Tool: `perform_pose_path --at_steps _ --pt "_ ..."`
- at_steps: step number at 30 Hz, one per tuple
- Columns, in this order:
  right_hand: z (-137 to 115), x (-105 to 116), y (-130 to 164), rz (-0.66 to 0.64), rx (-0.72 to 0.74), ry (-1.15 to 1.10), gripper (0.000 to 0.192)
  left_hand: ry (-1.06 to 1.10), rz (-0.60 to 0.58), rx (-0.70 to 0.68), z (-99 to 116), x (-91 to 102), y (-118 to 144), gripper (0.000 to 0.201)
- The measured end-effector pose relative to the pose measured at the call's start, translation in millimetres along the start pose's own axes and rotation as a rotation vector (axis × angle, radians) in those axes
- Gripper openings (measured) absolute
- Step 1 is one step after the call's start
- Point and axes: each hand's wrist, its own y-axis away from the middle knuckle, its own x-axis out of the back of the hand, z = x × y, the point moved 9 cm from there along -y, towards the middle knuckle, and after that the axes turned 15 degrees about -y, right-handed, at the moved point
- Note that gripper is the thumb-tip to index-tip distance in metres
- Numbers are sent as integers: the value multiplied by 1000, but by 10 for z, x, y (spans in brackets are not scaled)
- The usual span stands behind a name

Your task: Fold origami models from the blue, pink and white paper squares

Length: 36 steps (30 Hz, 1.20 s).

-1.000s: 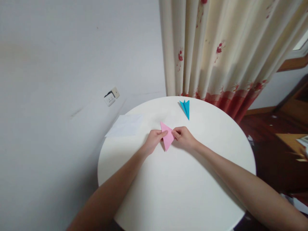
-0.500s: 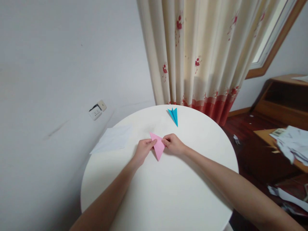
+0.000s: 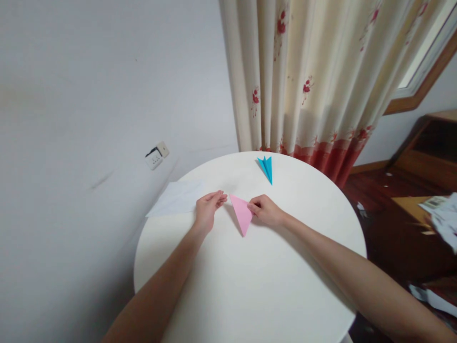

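Observation:
A pink folded paper (image 3: 242,213), roughly triangular with one point toward me, is pinched at its right corner by my right hand (image 3: 266,209). My left hand (image 3: 209,207) is just left of the paper, apart from it, fingers stretched out and holding nothing. Both hands are over the white round table (image 3: 257,286). Farther back on the tabletop lies a blue paper plane (image 3: 266,169), its tip pointing toward me.
White sheets of paper (image 3: 176,196) lie at the table's left edge by the wall. A wall socket (image 3: 154,159) is above them. Behind the table hangs a floral curtain (image 3: 307,57). On the right, papers (image 3: 444,216) are piled over the dark floor (image 3: 378,224).
My left hand has let go of the pink paper and moved left of it, its fingers straightening. The right hand still pinches the paper. The whole view has shifted slightly.

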Motion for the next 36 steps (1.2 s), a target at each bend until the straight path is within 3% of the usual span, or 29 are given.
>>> perform_pose_path --at_steps 2,6,9,25,36 --pt "21 55 -14 41 -6 -28 34 -2 -48 26 -29 -44 14 41" --pt "53 142 -42 121 -17 -41 36 -68 -361 1 9 -425 219 46" --pt "67 166 -55 152 -9 -47 38 -111 -480 -33 44 -605 373 43" --pt "57 136 -50 149 -19 -70 38 -205 -430 -55 -9 -580 335 37" --pt "82 159 -53 166 -23 -90 37 -200 -456 -65 -31 -616 322 37"
